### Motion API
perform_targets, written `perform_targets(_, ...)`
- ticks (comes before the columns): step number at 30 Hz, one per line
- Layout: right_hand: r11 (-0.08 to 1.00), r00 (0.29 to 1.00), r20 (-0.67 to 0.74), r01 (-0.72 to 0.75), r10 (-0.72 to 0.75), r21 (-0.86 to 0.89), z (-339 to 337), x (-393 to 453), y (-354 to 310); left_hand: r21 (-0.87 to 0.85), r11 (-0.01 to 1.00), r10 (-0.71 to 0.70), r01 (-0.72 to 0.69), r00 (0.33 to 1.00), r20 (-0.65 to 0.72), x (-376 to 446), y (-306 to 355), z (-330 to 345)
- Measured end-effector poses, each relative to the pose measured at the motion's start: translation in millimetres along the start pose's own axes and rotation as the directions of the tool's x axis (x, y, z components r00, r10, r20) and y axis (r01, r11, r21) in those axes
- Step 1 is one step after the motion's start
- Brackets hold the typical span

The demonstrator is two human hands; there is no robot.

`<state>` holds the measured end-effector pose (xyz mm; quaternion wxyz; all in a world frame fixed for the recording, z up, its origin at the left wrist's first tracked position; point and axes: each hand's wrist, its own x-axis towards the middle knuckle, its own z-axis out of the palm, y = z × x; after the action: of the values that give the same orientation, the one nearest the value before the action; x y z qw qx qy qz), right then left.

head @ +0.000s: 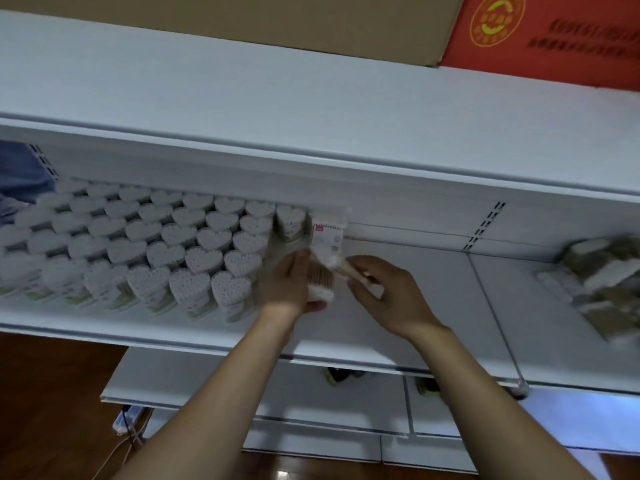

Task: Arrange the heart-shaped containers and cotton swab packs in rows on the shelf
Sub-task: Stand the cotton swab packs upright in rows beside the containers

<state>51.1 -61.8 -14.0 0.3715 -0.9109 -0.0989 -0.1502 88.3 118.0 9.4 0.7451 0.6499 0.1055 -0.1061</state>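
On the shelf [433,306], just right of the rows of hearts [194,244], the left hand [291,282] curls round a swab pack [322,278] and the right hand [384,289] pinches another pack [360,277]. A third pack [327,233] stands against the back edge. Loose packs [595,275] lie toward the right end. The packs look light, soft and crinkly; best gripped round the middle.

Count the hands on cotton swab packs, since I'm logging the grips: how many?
2. The left hand grips one cotton swab pack beside the heart-shaped containers; the right hand holds another pack just right of it.
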Motion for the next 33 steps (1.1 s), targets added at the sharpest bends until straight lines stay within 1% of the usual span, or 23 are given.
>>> perform_targets(1,0.985,0.99,-0.055,-0.124,0.132,0.122,-5,0,-4,0.009,1.0,-0.013,0.013,1.0,0.004,0,0,1)
perform_targets(2,0.931,0.961,-0.085,-0.231,0.264,0.282,-8,1,-7,0.035,0.999,-0.013,0.012,1.0,0.01,-2,1,1)
perform_targets(3,0.849,0.925,-0.089,-0.297,0.369,0.436,-10,2,-12,0.065,0.998,-0.009,0.007,1.0,0.029,-4,2,2)
perform_targets(4,0.766,0.895,-0.069,-0.334,0.44,0.549,-11,2,-16,0.079,0.997,-0.008,0.004,0.999,0.05,-7,2,2)
perform_targets(6,0.665,0.865,-0.003,-0.385,0.503,0.641,-9,4,-24,0.072,0.997,-0.025,0.018,0.995,0.096,-13,5,3)
perform_targets(8,0.643,0.852,0.027,-0.415,0.522,0.643,-6,4,-31,0.137,0.99,0.019,-0.04,0.987,0.157,-15,4,4)
perform_targets(10,0.679,0.864,0.014,-0.405,0.503,0.612,-5,3,-33,0.171,0.981,0.062,-0.095,0.98,0.191,-15,2,2)
perform_targets(11,0.698,0.88,0.014,-0.387,0.475,0.602,-6,3,-33,0.16,0.982,0.069,-0.099,0.981,0.184,-15,2,1)
perform_targets(14,0.695,0.904,0.081,-0.378,0.42,0.611,-5,1,-29,0.111,0.992,0.037,-0.053,0.989,0.143,-14,3,-3)
perform_targets(16,0.724,0.898,0.031,-0.375,0.44,0.579,-5,3,-29,0.133,0.99,0.019,-0.037,0.991,0.134,-14,4,-4)
perform_targets(18,0.692,0.894,0.015,-0.357,0.448,0.627,-10,8,-29,0.176,0.983,0.028,-0.051,0.992,0.126,-12,5,-7)
perform_targets(19,0.681,0.895,0.041,-0.366,0.443,0.634,-13,10,-28,0.193,0.979,0.034,-0.061,0.99,0.14,-10,5,-9)
perform_targets(20,0.699,0.899,0.064,-0.381,0.434,0.605,-18,13,-27,0.21,0.975,0.037,-0.073,0.985,0.17,-9,5,-10)
perform_targets(21,0.744,0.907,0.068,-0.381,0.415,0.548,-21,17,-26,0.229,0.97,0.039,-0.087,0.978,0.206,-8,4,-12)
perform_targets(22,0.783,0.913,0.044,-0.372,0.405,0.499,-23,20,-25,0.246,0.964,0.041,-0.099,0.972,0.23,-6,3,-13)
perform_targets(23,0.792,0.91,-0.009,-0.357,0.415,0.496,-23,24,-24,0.259,0.96,0.042,-0.103,0.972,0.229,-5,2,-13)
perform_targets(25,0.734,0.862,-0.131,-0.327,0.489,0.595,-16,31,-22,0.263,0.961,0.038,-0.089,0.98,0.193,-4,-1,-12)
perform_targets(26,0.722,0.838,-0.17,-0.323,0.519,0.612,-10,33,-21,0.261,0.962,0.037,-0.084,0.983,0.181,-3,-2,-10)
perform_targets(27,0.749,0.836,-0.19,-0.33,0.515,0.575,-4,33,-18,0.264,0.961,0.037,-0.084,0.983,0.178,-4,-2,-9)
perform_targets(28,0.788,0.854,-0.18,-0.344,0.489,0.511,2,33,-13,0.272,0.958,0.041,-0.09,0.982,0.182,-4,-1,-8)
perform_targets(29,0.822,0.878,-0.153,-0.347,0.454,0.451,7,33,-10,0.278,0.956,0.042,-0.097,0.98,0.195,-4,-1,-7)
perform_targets(31,0.854,0.912,-0.1,-0.328,0.397,0.404,10,37,-4,0.299,0.949,0.031,-0.098,0.974,0.223,-3,0,-7)
perform_targets(33,0.907,0.929,-0.136,-0.29,0.343,0.306,9,47,4,0.318,0.945,0.011,-0.08,0.977,0.215,0,1,-9)
